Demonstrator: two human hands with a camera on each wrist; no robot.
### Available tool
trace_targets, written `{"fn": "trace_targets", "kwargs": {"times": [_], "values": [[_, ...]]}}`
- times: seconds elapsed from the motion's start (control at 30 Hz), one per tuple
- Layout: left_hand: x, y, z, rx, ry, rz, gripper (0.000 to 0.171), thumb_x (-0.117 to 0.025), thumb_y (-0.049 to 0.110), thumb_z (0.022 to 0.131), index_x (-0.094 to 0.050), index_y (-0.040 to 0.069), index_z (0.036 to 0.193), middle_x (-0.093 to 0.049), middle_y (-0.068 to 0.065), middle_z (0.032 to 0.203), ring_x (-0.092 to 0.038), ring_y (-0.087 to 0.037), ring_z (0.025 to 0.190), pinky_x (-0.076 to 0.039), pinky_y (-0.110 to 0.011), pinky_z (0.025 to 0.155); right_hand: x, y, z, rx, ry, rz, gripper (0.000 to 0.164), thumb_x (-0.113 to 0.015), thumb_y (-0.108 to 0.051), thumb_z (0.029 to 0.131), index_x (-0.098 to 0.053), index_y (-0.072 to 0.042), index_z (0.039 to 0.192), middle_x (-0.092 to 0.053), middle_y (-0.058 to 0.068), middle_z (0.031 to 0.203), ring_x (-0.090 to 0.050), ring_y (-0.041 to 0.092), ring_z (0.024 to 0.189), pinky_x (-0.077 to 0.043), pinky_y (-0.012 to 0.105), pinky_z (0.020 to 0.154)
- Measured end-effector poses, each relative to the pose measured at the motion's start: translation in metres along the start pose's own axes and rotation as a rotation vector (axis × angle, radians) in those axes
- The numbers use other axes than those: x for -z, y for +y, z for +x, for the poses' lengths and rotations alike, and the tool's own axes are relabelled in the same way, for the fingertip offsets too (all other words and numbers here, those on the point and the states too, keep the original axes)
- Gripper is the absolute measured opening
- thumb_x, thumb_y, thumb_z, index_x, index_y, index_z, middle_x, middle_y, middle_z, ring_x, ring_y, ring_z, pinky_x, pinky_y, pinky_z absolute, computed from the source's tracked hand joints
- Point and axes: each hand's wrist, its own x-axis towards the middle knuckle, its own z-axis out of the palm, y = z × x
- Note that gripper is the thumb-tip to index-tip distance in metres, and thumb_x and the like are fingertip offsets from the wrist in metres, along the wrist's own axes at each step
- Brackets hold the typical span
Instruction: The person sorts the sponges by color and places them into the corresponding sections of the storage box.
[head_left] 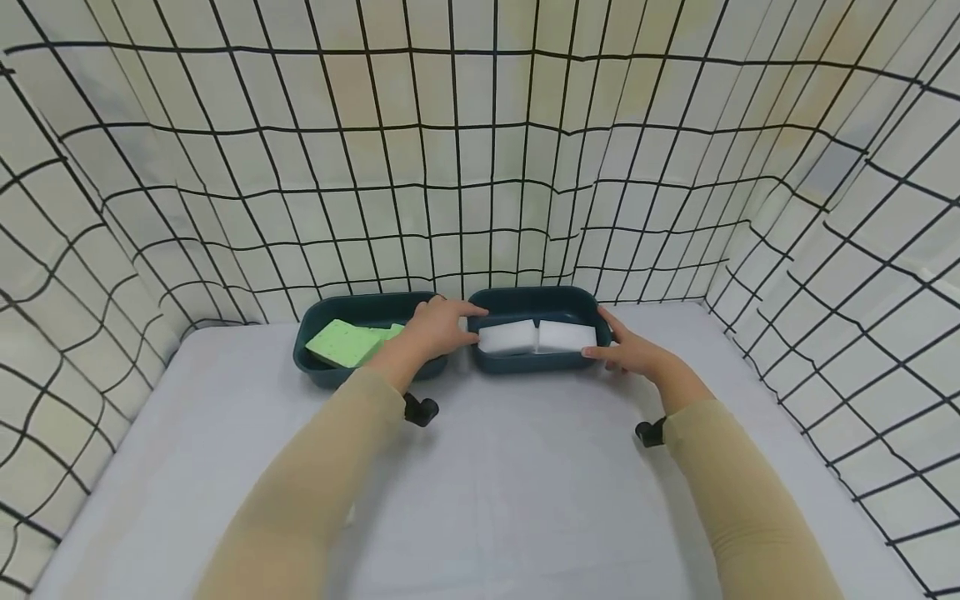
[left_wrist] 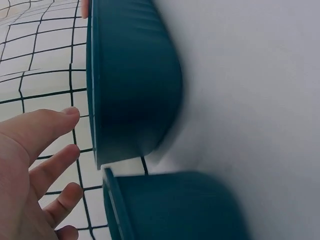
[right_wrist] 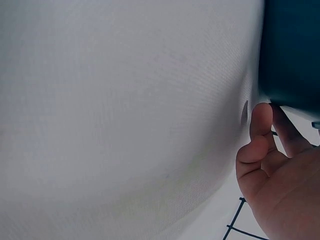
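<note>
Two dark teal bins stand side by side at the table's far edge. Green sponge-like blocks lie in the left bin, partly hidden by my left hand and forearm. White blocks lie side by side in the right bin. Over the gap between the bins is my left hand, fingertips by the right bin's left end. The left wrist view shows its fingers spread and apart from the bins. My right hand spans the right bin's right end, thumb at the front rim; its fingertips touch near the lower corner.
A white cloth covers the table. Black wire grid panels rise behind the bins and along both sides, with pale sheeting behind them. Each wrist wears a black camera mount.
</note>
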Motion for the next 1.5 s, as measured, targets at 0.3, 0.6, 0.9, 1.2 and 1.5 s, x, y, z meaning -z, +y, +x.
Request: {"fn": "trace_targets", "kwargs": {"times": [0.3, 0.6, 0.9, 1.2, 1.5], "values": [[0.013, -0.017, -0.037, -0.023, 0.029, -0.003, 0.051, -0.070, 0.034, 0.093, -0.056, 0.034, 0.142, -0.052, 0.000, 0.145, -0.042, -0.029, 0.119, -0.039, -0.049, 0.097, -0.001, -0.003, -0.002, 0.004, -0.008, -0.004, 0.112, -0.066, -0.066, 0.084, 0.014, -0.039, 0.157, -0.015, 0.023, 0.160, -0.055, 0.035, 0.117, -0.041, 0.055, 0.103], [0.022, -0.042, -0.085, -0.077, 0.051, 0.004, 0.051, -0.071, 0.031, 0.092, -0.058, 0.027, 0.141, -0.054, 0.001, 0.145, -0.045, -0.030, 0.122, -0.035, -0.051, 0.101, -0.001, -0.002, -0.002, 0.033, -0.015, -0.019, 0.111, -0.065, -0.065, 0.086, 0.014, -0.034, 0.158, -0.022, 0.025, 0.154, -0.055, 0.033, 0.111, -0.046, 0.047, 0.091], [0.018, -0.077, -0.139, -0.109, 0.098, 0.051, 0.048, -0.074, 0.027, 0.090, -0.063, 0.022, 0.136, -0.060, -0.003, 0.139, -0.051, -0.037, 0.120, -0.037, -0.059, 0.096, 0.000, -0.002, -0.003, 0.033, -0.021, -0.012, 0.111, -0.065, -0.066, 0.085, 0.014, -0.036, 0.157, -0.015, 0.026, 0.159, -0.055, 0.035, 0.114, -0.045, 0.051, 0.096], [0.015, -0.105, -0.208, -0.033, 0.063, 0.015, 0.048, -0.076, 0.034, 0.088, -0.065, 0.024, 0.134, -0.062, -0.002, 0.135, -0.051, -0.034, 0.117, -0.039, -0.059, 0.093, -0.003, -0.004, -0.005, 0.026, -0.024, -0.022, 0.112, -0.065, -0.064, 0.086, 0.015, -0.032, 0.158, -0.013, 0.028, 0.159, -0.055, 0.035, 0.114, -0.045, 0.053, 0.098], [0.010, -0.121, -0.255, 0.010, -0.030, -0.023, 0.054, -0.081, 0.045, 0.079, -0.068, 0.026, 0.128, -0.064, 0.003, 0.131, -0.053, -0.025, 0.109, -0.044, -0.046, 0.085, -0.003, -0.004, -0.004, 0.029, -0.017, -0.026, 0.109, -0.064, -0.063, 0.088, 0.015, -0.035, 0.157, -0.019, 0.027, 0.156, -0.056, 0.034, 0.111, -0.046, 0.050, 0.094]]}}
